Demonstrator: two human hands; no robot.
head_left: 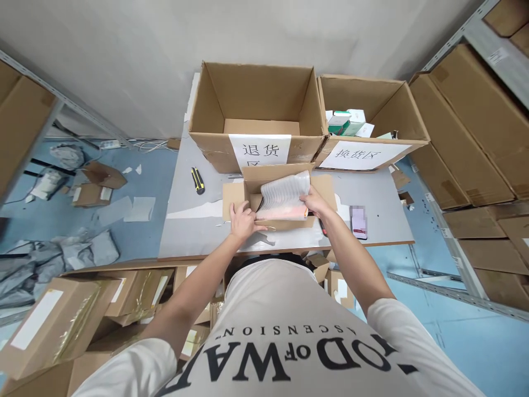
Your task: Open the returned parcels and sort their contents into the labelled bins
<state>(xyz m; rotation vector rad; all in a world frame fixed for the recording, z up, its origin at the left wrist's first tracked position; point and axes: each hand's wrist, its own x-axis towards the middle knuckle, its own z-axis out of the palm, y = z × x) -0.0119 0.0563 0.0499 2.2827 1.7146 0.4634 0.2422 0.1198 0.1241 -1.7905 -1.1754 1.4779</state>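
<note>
Fingers of the right hand (314, 201) pinch the plastic-wrapped packet (284, 199) (over the small carton (235, 199)), left hand (243, 219) flat on the carton.

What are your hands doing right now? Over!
Left hand steadies small open box. Right hand grips plastic-wrapped packet over it. Box cutter and phone lie apart.

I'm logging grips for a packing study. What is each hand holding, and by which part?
Right hand grips the plastic-wrapped packet by its right edge. Left hand rests on the small open carton, at its front left edge.
</note>
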